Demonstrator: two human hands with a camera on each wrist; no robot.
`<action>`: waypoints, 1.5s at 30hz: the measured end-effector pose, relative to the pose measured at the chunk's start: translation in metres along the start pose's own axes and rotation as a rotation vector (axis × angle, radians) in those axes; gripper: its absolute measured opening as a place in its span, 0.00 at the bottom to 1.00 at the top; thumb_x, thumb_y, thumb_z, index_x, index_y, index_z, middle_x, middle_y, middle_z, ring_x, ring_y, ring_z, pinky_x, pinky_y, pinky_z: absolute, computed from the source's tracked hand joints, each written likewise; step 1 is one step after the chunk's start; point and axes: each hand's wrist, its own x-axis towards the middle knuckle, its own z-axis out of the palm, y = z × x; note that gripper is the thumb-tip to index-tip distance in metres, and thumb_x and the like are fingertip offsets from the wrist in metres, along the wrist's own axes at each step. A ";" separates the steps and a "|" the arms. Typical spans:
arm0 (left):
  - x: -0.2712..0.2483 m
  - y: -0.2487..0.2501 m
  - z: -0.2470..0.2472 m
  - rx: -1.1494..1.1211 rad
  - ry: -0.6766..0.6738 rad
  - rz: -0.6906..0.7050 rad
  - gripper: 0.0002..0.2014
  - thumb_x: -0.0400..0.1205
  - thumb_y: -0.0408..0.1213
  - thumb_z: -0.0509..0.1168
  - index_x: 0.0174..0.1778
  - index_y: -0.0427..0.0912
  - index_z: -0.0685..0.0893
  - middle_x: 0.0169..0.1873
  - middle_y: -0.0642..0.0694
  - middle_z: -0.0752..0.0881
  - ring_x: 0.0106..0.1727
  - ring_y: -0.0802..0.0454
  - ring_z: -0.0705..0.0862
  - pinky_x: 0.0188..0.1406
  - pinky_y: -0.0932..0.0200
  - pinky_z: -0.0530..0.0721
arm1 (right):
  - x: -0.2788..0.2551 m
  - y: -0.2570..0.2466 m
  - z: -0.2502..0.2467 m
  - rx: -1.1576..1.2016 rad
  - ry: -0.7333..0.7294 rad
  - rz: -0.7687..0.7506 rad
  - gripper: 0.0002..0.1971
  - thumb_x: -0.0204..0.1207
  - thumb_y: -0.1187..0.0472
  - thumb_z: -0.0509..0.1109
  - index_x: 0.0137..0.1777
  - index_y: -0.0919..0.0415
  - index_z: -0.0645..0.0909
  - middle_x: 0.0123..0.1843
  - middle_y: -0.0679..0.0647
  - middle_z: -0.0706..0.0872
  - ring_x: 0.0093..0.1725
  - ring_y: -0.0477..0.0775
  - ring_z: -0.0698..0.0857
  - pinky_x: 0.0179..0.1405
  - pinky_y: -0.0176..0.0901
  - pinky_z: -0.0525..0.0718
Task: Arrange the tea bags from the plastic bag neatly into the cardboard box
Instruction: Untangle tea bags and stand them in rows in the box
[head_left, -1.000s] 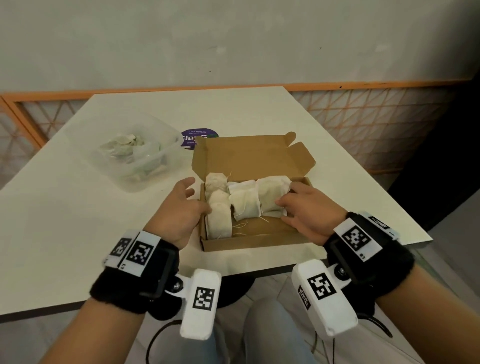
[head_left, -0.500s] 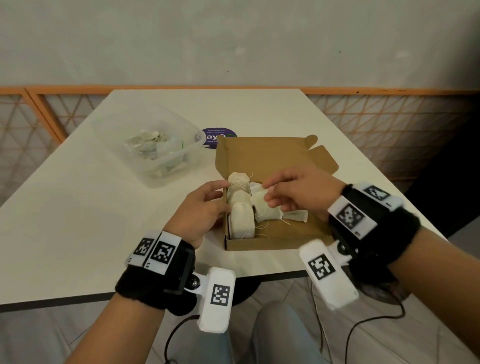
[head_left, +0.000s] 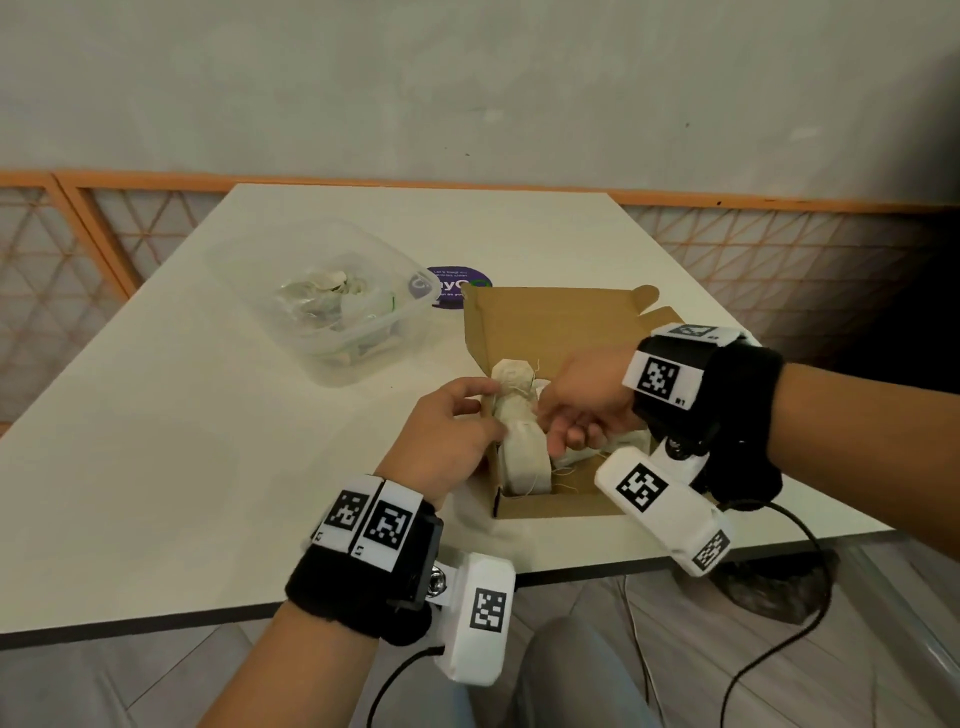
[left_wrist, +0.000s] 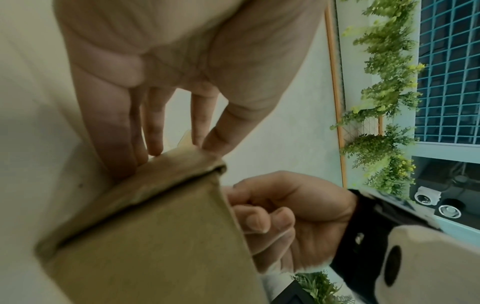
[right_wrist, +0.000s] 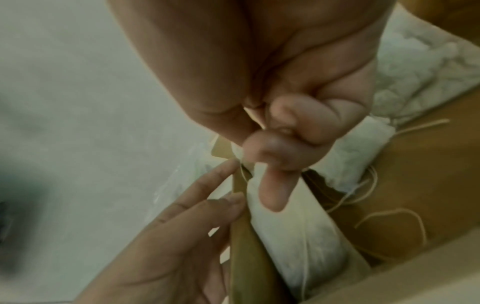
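Observation:
The open cardboard box (head_left: 555, 507) lies near the table's front edge, lid folded back. A column of white tea bags (head_left: 521, 450) stands along its left wall, with more tea bags (right_wrist: 363, 148) lying to the right. My left hand (head_left: 483, 410) rests straight fingers (right_wrist: 207, 205) against the outside of that wall (left_wrist: 145, 226), thumb at the top edge. My right hand (head_left: 550, 421) hovers over the left column with curled fingers. Thumb and forefinger seem to pinch a tea bag (right_wrist: 293, 232) by its top, while one stretched finger presses on it. The plastic bag (head_left: 317, 296) of tea bags lies at the back left.
The plastic bag sits in a clear plastic tub (head_left: 337, 358) left of and behind the box. A purple round sticker (head_left: 451, 288) is on the table behind the box. Orange lattice railing borders the table. Cables hang under the table's front edge at the right.
My right hand moved from the box's right side across to the left column of tea bags. The left hand stayed at the left wall. The head view shifted left.

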 end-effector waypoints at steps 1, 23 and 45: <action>0.001 -0.002 -0.001 0.002 -0.005 0.004 0.17 0.71 0.28 0.70 0.45 0.57 0.85 0.59 0.39 0.83 0.53 0.42 0.83 0.60 0.40 0.82 | 0.001 0.001 0.001 0.049 -0.003 0.014 0.23 0.84 0.58 0.52 0.33 0.69 0.80 0.26 0.55 0.77 0.21 0.45 0.68 0.12 0.28 0.66; 0.010 -0.012 -0.006 -0.043 -0.067 0.030 0.17 0.76 0.25 0.69 0.50 0.55 0.84 0.59 0.40 0.83 0.58 0.42 0.84 0.62 0.41 0.83 | 0.014 -0.003 0.016 0.305 -0.026 0.041 0.34 0.86 0.55 0.52 0.16 0.60 0.78 0.12 0.46 0.69 0.09 0.41 0.63 0.11 0.26 0.55; 0.006 -0.002 -0.006 -0.032 -0.075 -0.025 0.21 0.76 0.22 0.67 0.56 0.54 0.79 0.57 0.32 0.84 0.44 0.41 0.83 0.53 0.41 0.84 | -0.004 0.004 0.013 0.461 0.250 -0.184 0.13 0.83 0.66 0.61 0.35 0.64 0.73 0.15 0.52 0.81 0.14 0.42 0.80 0.18 0.32 0.80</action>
